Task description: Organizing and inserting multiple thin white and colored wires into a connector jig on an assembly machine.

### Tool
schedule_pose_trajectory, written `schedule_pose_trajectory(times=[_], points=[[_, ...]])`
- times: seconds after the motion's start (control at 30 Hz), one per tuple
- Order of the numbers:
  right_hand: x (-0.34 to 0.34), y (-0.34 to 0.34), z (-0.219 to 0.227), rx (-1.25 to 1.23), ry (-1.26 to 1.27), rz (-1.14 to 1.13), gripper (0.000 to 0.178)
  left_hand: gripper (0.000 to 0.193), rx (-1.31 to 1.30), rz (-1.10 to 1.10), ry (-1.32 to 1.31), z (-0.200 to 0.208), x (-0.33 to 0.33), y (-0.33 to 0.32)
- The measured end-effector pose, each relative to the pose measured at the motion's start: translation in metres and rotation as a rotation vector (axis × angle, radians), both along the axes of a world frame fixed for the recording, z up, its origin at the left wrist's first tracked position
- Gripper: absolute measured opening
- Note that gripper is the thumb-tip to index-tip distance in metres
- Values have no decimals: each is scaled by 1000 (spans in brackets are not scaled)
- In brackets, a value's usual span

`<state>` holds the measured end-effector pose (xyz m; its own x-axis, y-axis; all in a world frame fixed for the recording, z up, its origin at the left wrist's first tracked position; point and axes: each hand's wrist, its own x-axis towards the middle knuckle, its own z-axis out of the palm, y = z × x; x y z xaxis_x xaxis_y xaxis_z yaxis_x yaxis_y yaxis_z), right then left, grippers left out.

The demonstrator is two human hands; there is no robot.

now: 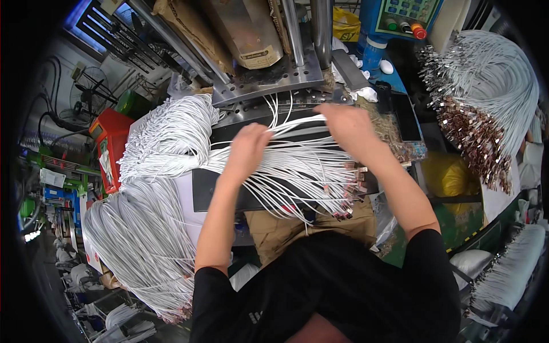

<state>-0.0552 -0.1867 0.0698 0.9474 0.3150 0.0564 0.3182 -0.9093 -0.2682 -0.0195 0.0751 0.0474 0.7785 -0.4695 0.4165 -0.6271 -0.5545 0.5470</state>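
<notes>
A bundle of white cables [297, 168] spreads across a dark board [207, 191] in front of me, copper-coloured connectors [357, 183] at its right end. My left hand [249, 148] is closed around a few strands at the bundle's upper edge. To the right, my right hand [347, 127] pinches the same few strands, stretched between both hands; its fingertips are partly hidden. Two or three other cables [275, 108] run up from there to the metal base of a machine [269, 86]. A coiled mass of white cable [168, 128] joins the bundle on the left.
Another thick hank of cables [140, 228] hangs at the lower left. Steel columns [293, 34] rise from the machine, beside a control panel [405, 20] with buttons. More cables with brown ends [477, 134] hang at right, near a yellow bag [449, 174]. A red box [107, 143] stands left.
</notes>
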Motion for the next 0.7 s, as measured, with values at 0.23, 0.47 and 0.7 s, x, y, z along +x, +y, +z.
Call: schedule_pose_trajectory(times=[0.23, 0.47, 0.7], points=[[11, -11, -63, -22, -324, 191, 24, 19, -16, 193, 112, -11, 7, 29], [-21, 11, -18, 265, -332, 192, 27, 25, 223, 124, 34, 9, -16, -9], [-17, -25, -24, 27, -334, 145, 27, 35, 263, -71, 655, 42, -27, -28]])
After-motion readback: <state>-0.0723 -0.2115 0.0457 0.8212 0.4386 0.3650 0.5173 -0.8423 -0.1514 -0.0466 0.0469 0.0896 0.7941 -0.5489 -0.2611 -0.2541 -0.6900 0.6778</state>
